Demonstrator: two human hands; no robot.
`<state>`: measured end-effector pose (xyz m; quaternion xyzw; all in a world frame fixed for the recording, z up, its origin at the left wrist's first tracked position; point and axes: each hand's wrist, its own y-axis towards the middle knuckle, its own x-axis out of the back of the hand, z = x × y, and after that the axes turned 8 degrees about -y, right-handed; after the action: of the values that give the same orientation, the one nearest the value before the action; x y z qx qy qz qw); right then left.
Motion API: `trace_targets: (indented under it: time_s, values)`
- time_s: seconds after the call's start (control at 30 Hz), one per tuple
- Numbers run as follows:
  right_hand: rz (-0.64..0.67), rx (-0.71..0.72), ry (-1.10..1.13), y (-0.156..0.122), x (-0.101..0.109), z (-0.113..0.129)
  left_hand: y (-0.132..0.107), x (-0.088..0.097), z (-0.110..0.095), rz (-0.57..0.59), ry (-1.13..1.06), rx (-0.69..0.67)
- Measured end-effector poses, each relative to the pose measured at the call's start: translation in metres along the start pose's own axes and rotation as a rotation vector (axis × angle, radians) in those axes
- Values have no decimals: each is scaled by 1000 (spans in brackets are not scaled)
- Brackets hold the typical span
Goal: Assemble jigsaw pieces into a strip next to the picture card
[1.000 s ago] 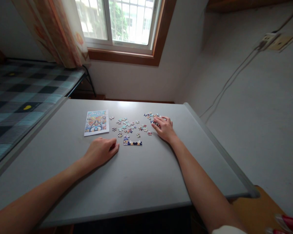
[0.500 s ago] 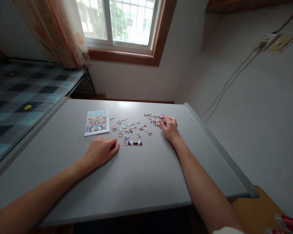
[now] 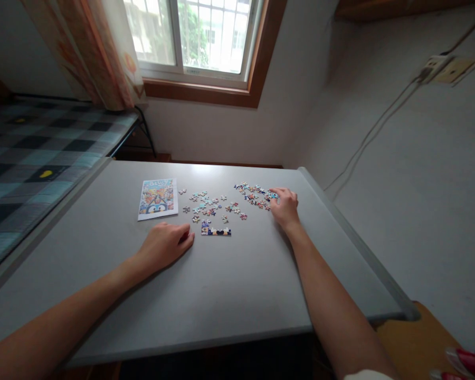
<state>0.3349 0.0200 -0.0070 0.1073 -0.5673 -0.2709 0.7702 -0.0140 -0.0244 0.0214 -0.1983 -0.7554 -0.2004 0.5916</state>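
Note:
Several loose jigsaw pieces (image 3: 211, 205) lie scattered on a grey table (image 3: 229, 279). A short joined strip of pieces (image 3: 216, 230) sits nearer me. My left hand (image 3: 165, 245) rests palm down on the table just left of that strip, fingers loosely curled, holding nothing. My right hand (image 3: 285, 207) lies flat at the right end of a cluster of pieces (image 3: 255, 195), its fingertips touching the pieces there. A colourful reference picture (image 3: 157, 198) lies to the left of the pieces.
A bed with a checked cover (image 3: 31, 158) runs along the table's left side. A window (image 3: 190, 37) and a curtain (image 3: 91, 53) are behind. A wall (image 3: 419, 184) with a cable and socket stands close on the right.
My right hand has slid to the right along the cluster, which now shows spread out to its left. My left hand has stayed where it was.

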Motion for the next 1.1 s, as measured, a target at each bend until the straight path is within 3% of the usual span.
trace_targets:
  time_s: [0.3,0.47,0.73,1.1]
  values:
    - [-66,-158,-104,5,15,-12,0,1,0,5,-2,0]
    - [-4,-236,-182,4,23,-9,0,-1,2,-12,-2,-7]
    - [164,-270,-185,5,27,-4,0,1,0,-6,1,1]
    - [203,-190,-177,4,21,-8,0,-1,1,-16,4,-13]
